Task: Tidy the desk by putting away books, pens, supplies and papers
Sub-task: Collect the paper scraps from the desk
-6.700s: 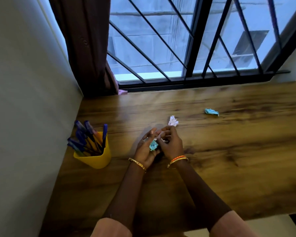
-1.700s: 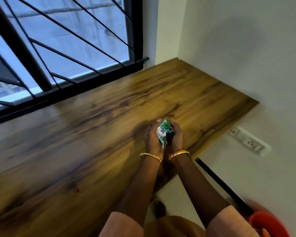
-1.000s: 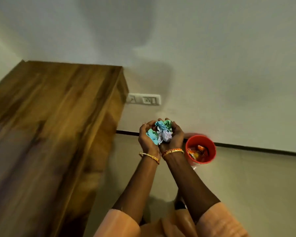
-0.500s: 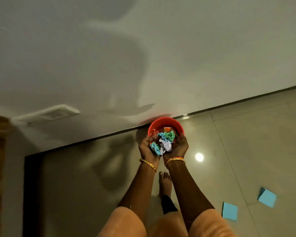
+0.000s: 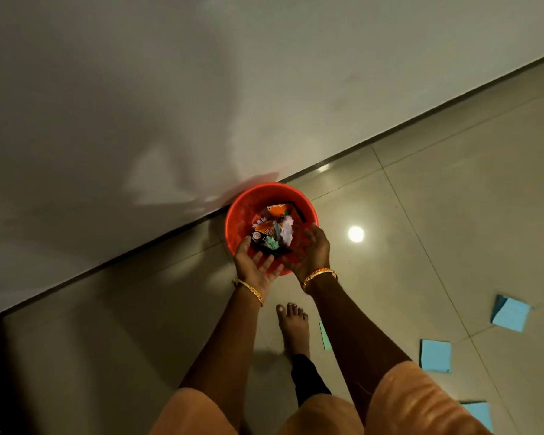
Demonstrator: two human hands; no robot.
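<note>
Glossy tiled floor meeting a plain pale wall

A dark skirting strip point(image 5: 157, 238) runs along the foot of the wall point(image 5: 201, 89); the beige floor point(image 5: 437, 189) mirrors a round ceiling light point(image 5: 355, 234), and a bare foot point(image 5: 292, 324) stands on the tiles.

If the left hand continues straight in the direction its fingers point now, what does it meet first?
Probably the crumpled papers and wrappers lying in the red bin. The left hand is open over the bin's near rim, fingers pointing up-right, inward. Depth is unclear, so it might pass above them and reach the far wall instead.
</note>
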